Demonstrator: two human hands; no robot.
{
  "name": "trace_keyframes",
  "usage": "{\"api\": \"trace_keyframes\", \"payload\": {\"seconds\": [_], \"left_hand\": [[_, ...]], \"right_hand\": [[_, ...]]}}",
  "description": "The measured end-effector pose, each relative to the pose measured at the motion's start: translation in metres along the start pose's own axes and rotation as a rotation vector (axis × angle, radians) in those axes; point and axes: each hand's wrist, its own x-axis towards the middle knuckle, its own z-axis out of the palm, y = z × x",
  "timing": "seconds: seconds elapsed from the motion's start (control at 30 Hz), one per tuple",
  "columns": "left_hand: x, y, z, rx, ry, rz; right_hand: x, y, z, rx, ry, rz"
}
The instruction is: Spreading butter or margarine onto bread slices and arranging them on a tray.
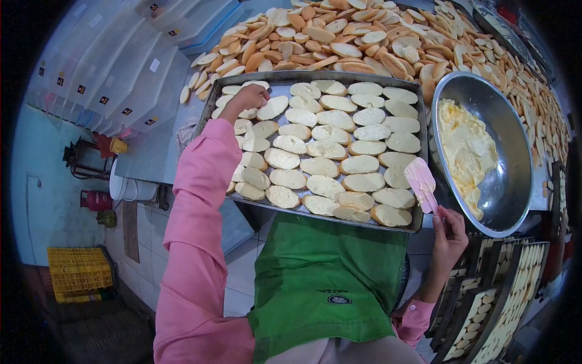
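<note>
My left hand is at the upper left of a metal baking tray, its fingertips on the end of a slanted, spread-covered bread slice. Rows of oval bread slices, their tops coated pale, fill most of the tray. A pink spatula smeared with cream is in my right hand, gripped by its handle just outside the tray's lower right corner. Beside the tray on the right stands a steel bowl with a mass of yellowish creamy spread inside.
Behind the tray lies a large heap of plain bread slices, continuing around the bowl. Clear plastic bins are stacked at the left. Loaded trays lean in racks at lower right. A yellow crate and a pink gas cylinder are far left.
</note>
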Motion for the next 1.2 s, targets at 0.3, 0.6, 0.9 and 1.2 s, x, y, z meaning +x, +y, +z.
{"api": "trace_keyframes", "payload": {"seconds": [0.3,0.6,0.9,1.2], "left_hand": [[-0.011,0.002,0.006,-0.053,0.036,0.095],[-0.008,0.001,0.007,0.102,0.042,0.136],[-0.001,-0.001,0.01,0.255,0.069,0.238],[-0.001,0.11,0.006,0.287,0.451,0.341]], "right_hand": [[-0.001,0.003,-0.004,-0.023,-0.002,0.017],[-0.002,0.003,-0.006,-0.026,-0.001,0.021],[-0.001,0.002,-0.006,-0.004,-0.002,0.019],[-0.003,-0.01,-0.003,-0.008,0.002,-0.006]]}}
